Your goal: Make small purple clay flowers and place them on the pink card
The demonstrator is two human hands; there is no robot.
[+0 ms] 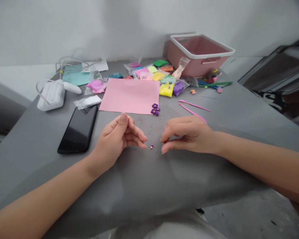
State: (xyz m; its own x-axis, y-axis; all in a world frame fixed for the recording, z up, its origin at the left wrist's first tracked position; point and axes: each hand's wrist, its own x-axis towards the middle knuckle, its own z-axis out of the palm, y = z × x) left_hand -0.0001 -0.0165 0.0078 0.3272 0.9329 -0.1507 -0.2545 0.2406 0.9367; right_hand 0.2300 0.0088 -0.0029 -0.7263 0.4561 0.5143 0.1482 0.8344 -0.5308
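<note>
The right hand (189, 134), right of centre in the frame, has thumb and index finger brought nearly together, pinching a tiny purple bit (165, 142) that is mostly hidden between their tips; the other fingers curl in behind. Its forearm enters from the lower right edge, the hand low over the grey table (139, 186). The left hand (117, 139), left of centre, is loosely spread, thumb raised, fingers half curled and pointing right; no object shows in its grasp. Its forearm rises from the lower left corner. A small purple-and-pale bead (151, 146) lies at the centre, between both hands and just beside the left fingertips. Above it, purple flowers (154, 111) sit at the lower right corner of a pink sheet (131, 96).
</note>
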